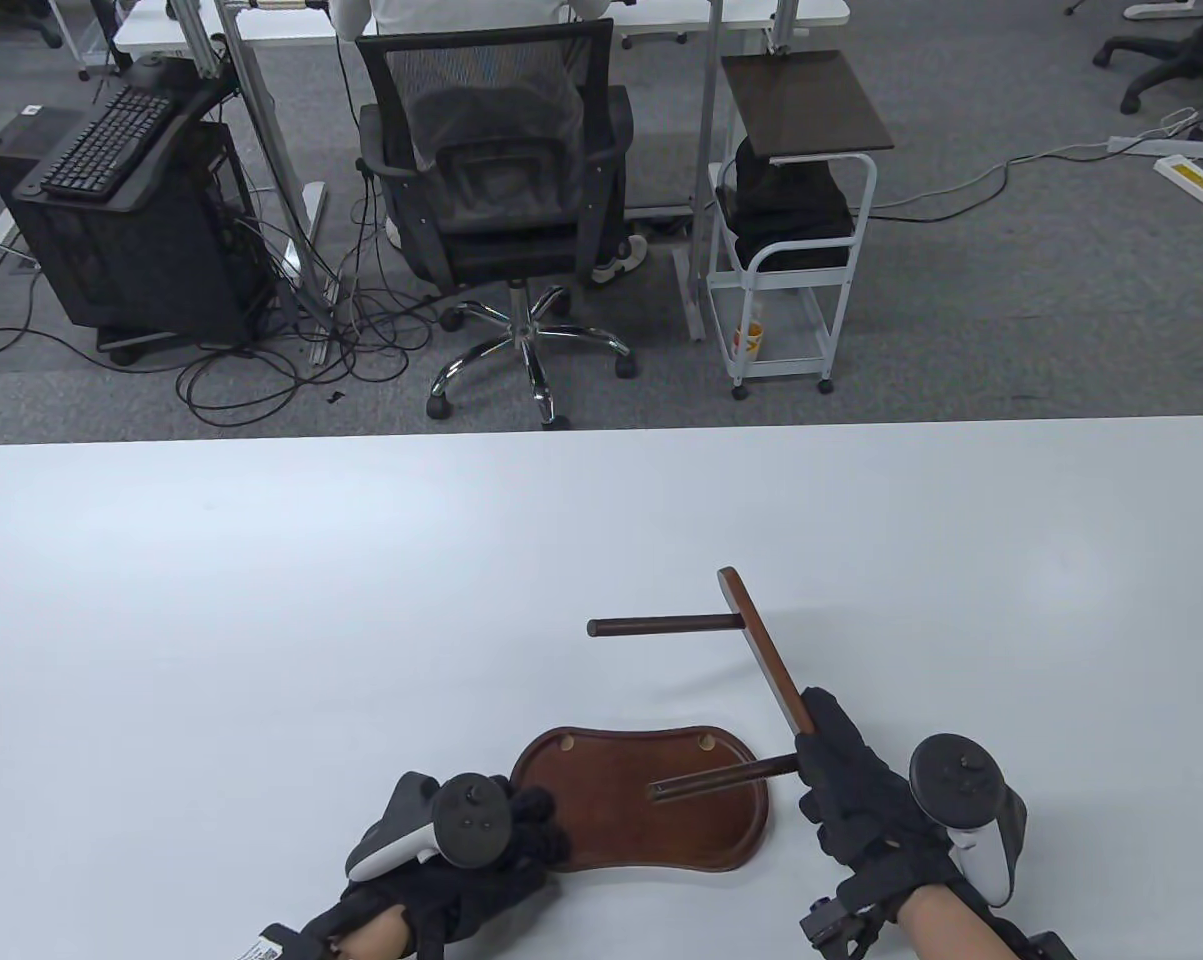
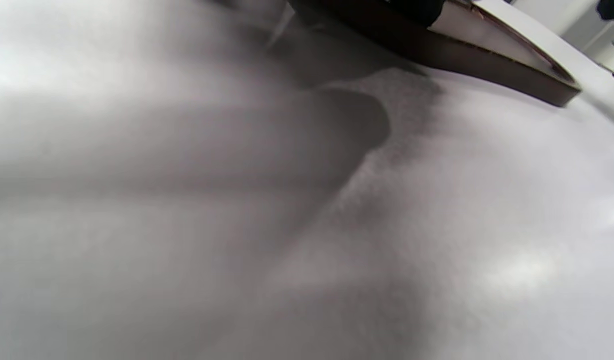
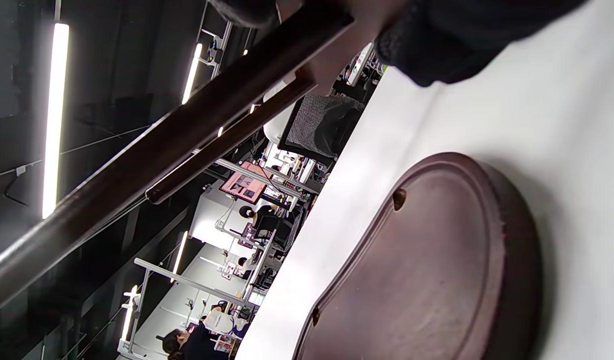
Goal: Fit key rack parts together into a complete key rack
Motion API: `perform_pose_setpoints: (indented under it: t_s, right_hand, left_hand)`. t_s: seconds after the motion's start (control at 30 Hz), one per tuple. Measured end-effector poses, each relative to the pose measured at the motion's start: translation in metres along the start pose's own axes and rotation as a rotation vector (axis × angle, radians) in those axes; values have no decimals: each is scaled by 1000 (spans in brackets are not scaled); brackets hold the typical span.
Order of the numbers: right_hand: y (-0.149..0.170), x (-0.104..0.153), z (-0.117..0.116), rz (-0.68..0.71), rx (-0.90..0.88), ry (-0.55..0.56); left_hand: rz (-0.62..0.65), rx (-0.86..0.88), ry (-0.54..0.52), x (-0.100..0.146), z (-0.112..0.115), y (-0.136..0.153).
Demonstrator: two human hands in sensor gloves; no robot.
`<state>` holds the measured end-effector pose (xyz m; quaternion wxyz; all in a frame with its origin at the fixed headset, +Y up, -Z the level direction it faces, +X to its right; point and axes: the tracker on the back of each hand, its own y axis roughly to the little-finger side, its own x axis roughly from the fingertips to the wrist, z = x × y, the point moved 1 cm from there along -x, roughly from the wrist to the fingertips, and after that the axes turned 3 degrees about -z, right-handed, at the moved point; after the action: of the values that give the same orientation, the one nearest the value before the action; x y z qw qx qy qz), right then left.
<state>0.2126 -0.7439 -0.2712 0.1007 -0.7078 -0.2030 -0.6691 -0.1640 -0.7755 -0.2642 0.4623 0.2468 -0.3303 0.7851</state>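
Observation:
A dark brown wooden base (image 1: pixel 621 815) with two peg holes along its far rim lies on the white table near the front edge. My left hand (image 1: pixel 533 815) holds the base's left edge; in the left wrist view only the base's rim (image 2: pixel 487 75) shows, blurred. My right hand (image 1: pixel 811 745) grips the near end of a wooden crossbar (image 1: pixel 761 645) with two round posts fitted in it. It holds the frame tilted above the table. One post (image 1: pixel 721 778) hangs over the base, the other (image 1: pixel 661 627) points left. The right wrist view shows the base (image 3: pixel 437 270) and both posts (image 3: pixel 162 150).
The white table (image 1: pixel 261 600) stretches to the left and far side. Beyond its far edge stand an office chair (image 1: pixel 501 190), a white trolley (image 1: pixel 791 220) and a computer tower with a keyboard (image 1: pixel 111 200) on the floor.

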Motion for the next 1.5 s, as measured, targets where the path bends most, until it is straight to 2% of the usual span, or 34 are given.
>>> perform_pose_setpoints:
  t_s: [0.17, 0.3, 0.4, 0.53, 0.6, 0.77, 0.83, 0.9, 0.97, 1.23, 1.5]
  right_hand:
    - [0, 0, -1, -4, 1, -6]
    - [0, 0, -1, -4, -4, -11]
    - [-3, -2, 0, 13, -25, -13]
    - [-9, -7, 6, 47, -48, -4]
    - [-12, -9, 8, 67, -48, 4]
    - [-23, -20, 13, 119, -49, -5]
    - [-28, -26, 16, 138, -33, -3]
    - [-36, -33, 18, 164, -13, -3]
    - [-44, -39, 17, 185, 4, -10]
    - [-59, -56, 3, 209, 35, -84]
    - [-51, -56, -3, 216, 93, -109]
  left_hand:
    - [7, 3, -6, 1, -4, -2]
    - [3, 75, -132, 6, -26, -1]
    - [11, 217, -258, 9, -56, -1]
    - [31, 535, -404, 5, -94, -3]
    - [15, 652, -425, 0, -105, -3]
    - [36, 969, -341, -18, -107, -3]
    - [99, 1108, -247, -26, -100, -4]
    - [202, 1218, -96, -35, -91, -6]
    - [262, 1293, -24, -39, -85, -7]
    - [324, 1501, 107, -45, -75, -7]
    - [262, 1570, 132, -50, -65, -6]
